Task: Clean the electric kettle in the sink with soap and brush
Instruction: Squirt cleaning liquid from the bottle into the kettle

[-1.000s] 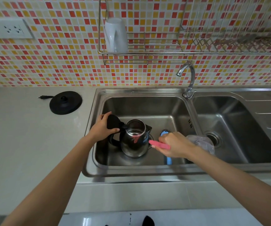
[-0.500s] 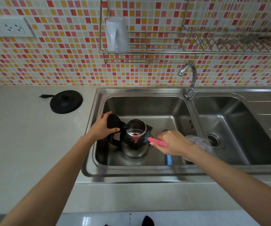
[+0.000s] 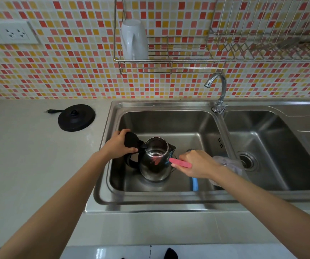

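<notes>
Round stainless-steel electric kettle [image 3: 155, 161] stands upright in the left basin of the double steel sink [image 3: 150, 200], mouth open. The left hand [image 3: 119, 144] has its fingers curled round the flipped-back black lid [image 3: 130, 142]. The right hand [image 3: 197, 163] has its fingers clenched on a pink plastic brush handle [image 3: 180, 163], whose tip is at the kettle's spout side; the bristles can't be made out. A blue object [image 3: 195, 184] lies on the basin floor under that hand. The round black kettle base [image 3: 76, 117] sits on the grey worktop [image 3: 29, 156], well apart from the sink.
</notes>
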